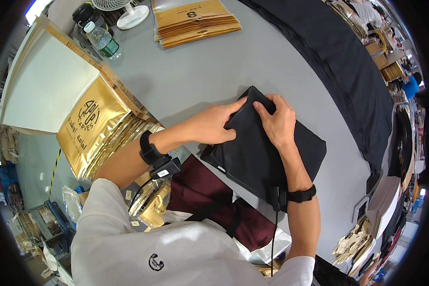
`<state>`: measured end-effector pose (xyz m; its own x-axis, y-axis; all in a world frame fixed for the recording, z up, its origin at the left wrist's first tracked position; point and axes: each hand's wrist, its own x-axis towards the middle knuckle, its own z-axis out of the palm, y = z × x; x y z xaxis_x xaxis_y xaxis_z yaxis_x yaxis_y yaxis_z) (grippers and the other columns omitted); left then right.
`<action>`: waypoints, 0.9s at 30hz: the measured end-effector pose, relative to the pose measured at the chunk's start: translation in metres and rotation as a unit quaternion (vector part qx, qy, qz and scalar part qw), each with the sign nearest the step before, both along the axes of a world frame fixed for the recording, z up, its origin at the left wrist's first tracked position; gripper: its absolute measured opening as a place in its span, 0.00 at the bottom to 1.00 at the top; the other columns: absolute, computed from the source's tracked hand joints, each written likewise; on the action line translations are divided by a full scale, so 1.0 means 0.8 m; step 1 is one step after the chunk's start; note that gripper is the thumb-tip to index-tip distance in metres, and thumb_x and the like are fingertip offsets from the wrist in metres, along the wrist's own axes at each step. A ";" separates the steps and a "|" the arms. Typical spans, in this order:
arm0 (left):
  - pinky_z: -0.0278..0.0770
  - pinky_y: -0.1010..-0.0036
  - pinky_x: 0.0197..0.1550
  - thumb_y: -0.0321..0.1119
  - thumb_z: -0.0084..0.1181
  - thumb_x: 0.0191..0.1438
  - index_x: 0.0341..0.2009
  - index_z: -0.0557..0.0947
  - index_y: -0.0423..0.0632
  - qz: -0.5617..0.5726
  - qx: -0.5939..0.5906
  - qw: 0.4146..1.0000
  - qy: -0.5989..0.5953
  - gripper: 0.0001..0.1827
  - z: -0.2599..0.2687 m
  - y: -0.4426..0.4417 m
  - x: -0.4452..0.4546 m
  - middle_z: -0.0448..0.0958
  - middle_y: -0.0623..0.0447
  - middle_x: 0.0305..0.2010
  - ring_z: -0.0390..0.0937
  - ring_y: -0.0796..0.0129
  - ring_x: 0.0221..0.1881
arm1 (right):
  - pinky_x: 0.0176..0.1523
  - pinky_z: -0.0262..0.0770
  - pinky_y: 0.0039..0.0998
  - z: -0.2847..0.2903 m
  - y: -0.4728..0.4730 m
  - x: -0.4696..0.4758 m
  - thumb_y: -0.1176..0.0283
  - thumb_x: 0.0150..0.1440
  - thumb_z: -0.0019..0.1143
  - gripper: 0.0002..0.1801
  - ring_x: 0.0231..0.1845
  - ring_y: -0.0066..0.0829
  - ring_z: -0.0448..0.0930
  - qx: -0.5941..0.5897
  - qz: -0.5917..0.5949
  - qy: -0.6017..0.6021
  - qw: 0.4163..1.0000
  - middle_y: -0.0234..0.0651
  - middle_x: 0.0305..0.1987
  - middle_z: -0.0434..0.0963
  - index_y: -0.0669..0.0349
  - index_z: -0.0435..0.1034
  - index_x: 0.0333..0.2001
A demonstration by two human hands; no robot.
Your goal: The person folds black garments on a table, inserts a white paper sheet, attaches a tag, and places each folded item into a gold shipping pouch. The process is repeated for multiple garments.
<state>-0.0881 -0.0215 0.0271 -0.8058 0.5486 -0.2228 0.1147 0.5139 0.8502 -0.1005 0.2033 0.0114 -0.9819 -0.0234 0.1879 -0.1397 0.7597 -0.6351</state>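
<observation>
A folded black cloth (250,161) lies slantwise on the grey table in front of me, with one corner pointing away. My left hand (218,123) is at its left edge. The index finger reaches along the fold near the far corner, the thumb rests on top, and the other fingers are partly hidden by the cloth. My right hand (280,119) pinches the far right edge, thumb on the upper face and fingers over the side. A small white tag (221,168) shows at the near left edge of the cloth.
Gold printed packets (93,121) fill an open carton (53,78) at left. Behind stand a water bottle (105,43), a white fan (133,16) and stacked gold envelopes (196,21). Long black fabric (329,60) lines the right side. Maroon cloth (200,182) hangs at my waist.
</observation>
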 end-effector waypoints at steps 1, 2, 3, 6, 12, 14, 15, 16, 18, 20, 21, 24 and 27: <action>0.76 0.71 0.33 0.28 0.59 0.52 0.80 0.55 0.44 0.006 0.026 0.999 -0.024 0.50 0.000 -0.005 0.006 0.75 0.49 0.26 0.75 0.65 0.25 | 0.52 0.78 0.47 0.000 -0.002 -0.001 0.62 0.59 0.72 0.19 0.48 0.54 0.83 0.000 -0.011 -0.003 1.000 0.49 0.45 0.85 0.64 0.79 0.47; 0.75 0.72 0.34 0.27 0.60 0.52 0.80 0.55 0.45 0.017 0.044 0.998 -0.052 0.51 0.001 -0.013 0.013 0.75 0.49 0.28 0.74 0.67 0.26 | 0.51 0.78 0.47 -0.001 -0.004 0.000 0.61 0.59 0.72 0.20 0.48 0.53 0.83 -0.001 -0.016 0.002 1.000 0.49 0.45 0.85 0.64 0.79 0.47; 0.74 0.73 0.35 0.26 0.61 0.52 0.80 0.55 0.46 0.028 0.063 0.994 -0.079 0.51 0.002 -0.020 0.020 0.74 0.50 0.29 0.73 0.68 0.28 | 0.51 0.79 0.47 -0.002 -0.006 0.000 0.61 0.59 0.72 0.20 0.47 0.53 0.84 -0.002 -0.020 0.009 1.000 0.49 0.45 0.85 0.64 0.79 0.48; 0.71 0.78 0.33 0.19 0.63 0.53 0.81 0.57 0.58 0.048 0.123 0.983 -0.131 0.53 0.006 -0.042 0.039 0.71 0.57 0.32 0.72 0.78 0.27 | 0.56 0.75 0.45 -0.009 -0.011 0.001 0.61 0.58 0.72 0.21 0.51 0.50 0.82 0.000 -0.019 0.028 0.999 0.46 0.48 0.84 0.63 0.78 0.50; 0.77 0.77 0.34 0.20 0.67 0.51 0.73 0.72 0.52 0.029 -0.001 1.000 -0.011 0.43 0.018 -0.067 0.057 0.74 0.54 0.38 0.75 0.76 0.27 | 0.55 0.70 0.42 0.015 -0.005 0.028 0.65 0.57 0.73 0.17 0.50 0.43 0.77 0.133 -0.016 0.199 0.971 0.37 0.47 0.80 0.59 0.78 0.48; 0.77 0.76 0.32 0.21 0.69 0.51 0.70 0.75 0.50 0.036 -0.019 0.999 0.018 0.40 0.021 -0.069 0.054 0.75 0.53 0.38 0.75 0.76 0.26 | 0.50 0.70 0.41 0.032 -0.001 0.063 0.69 0.54 0.73 0.13 0.47 0.40 0.78 0.111 0.040 0.202 0.972 0.36 0.45 0.79 0.57 0.79 0.42; 0.77 0.76 0.32 0.21 0.68 0.51 0.69 0.76 0.49 0.041 -0.013 0.999 0.033 0.39 0.022 -0.069 0.052 0.75 0.53 0.38 0.75 0.75 0.26 | 0.46 0.70 0.40 0.039 -0.001 0.082 0.70 0.52 0.75 0.10 0.45 0.40 0.78 0.068 0.125 0.168 0.975 0.35 0.44 0.79 0.56 0.80 0.37; 0.77 0.75 0.32 0.20 0.67 0.51 0.69 0.76 0.49 0.042 -0.012 0.998 0.053 0.38 0.024 -0.068 0.050 0.75 0.52 0.38 0.75 0.74 0.27 | 0.44 0.71 0.40 0.037 -0.014 0.102 0.68 0.51 0.76 0.10 0.44 0.39 0.78 0.018 0.152 0.167 0.974 0.34 0.43 0.79 0.56 0.81 0.36; 0.78 0.73 0.35 0.21 0.66 0.52 0.67 0.78 0.49 0.047 -0.024 0.990 0.128 0.35 0.025 -0.060 0.043 0.76 0.51 0.40 0.77 0.70 0.30 | 0.50 0.71 0.41 0.034 -0.031 0.139 0.59 0.54 0.73 0.17 0.49 0.38 0.78 0.060 0.200 0.118 0.971 0.34 0.48 0.79 0.55 0.82 0.44; 0.79 0.70 0.41 0.22 0.65 0.53 0.65 0.79 0.49 0.052 -0.051 0.968 0.241 0.32 0.024 -0.046 0.035 0.78 0.50 0.44 0.80 0.65 0.36 | 0.56 0.67 0.44 0.024 -0.044 0.150 0.57 0.56 0.71 0.20 0.56 0.39 0.74 0.094 0.192 0.089 0.973 0.37 0.55 0.76 0.54 0.80 0.49; 0.78 0.67 0.46 0.23 0.64 0.53 0.64 0.80 0.49 0.021 -0.050 0.951 0.303 0.31 0.022 -0.037 0.030 0.79 0.50 0.48 0.80 0.61 0.42 | 0.57 0.66 0.45 0.020 -0.046 0.153 0.57 0.57 0.70 0.21 0.58 0.39 0.73 0.099 0.183 0.076 0.975 0.38 0.57 0.75 0.54 0.80 0.51; 0.62 0.53 0.70 0.33 0.60 0.60 0.68 0.76 0.51 -0.095 -0.114 0.894 0.422 0.30 0.009 -0.012 0.016 0.70 0.47 0.72 0.68 0.49 0.70 | 0.61 0.66 0.44 0.017 -0.037 0.155 0.60 0.58 0.69 0.20 0.61 0.41 0.73 0.068 0.203 0.052 0.975 0.40 0.59 0.75 0.56 0.80 0.52; 0.53 0.50 0.76 0.39 0.54 0.64 0.73 0.68 0.50 -0.124 -0.226 0.885 0.388 0.33 -0.006 0.000 0.007 0.60 0.46 0.79 0.59 0.50 0.77 | 0.53 0.79 0.42 0.031 0.005 0.153 0.69 0.57 0.69 0.12 0.49 0.44 0.82 -0.028 0.147 0.070 0.986 0.40 0.48 0.83 0.61 0.82 0.44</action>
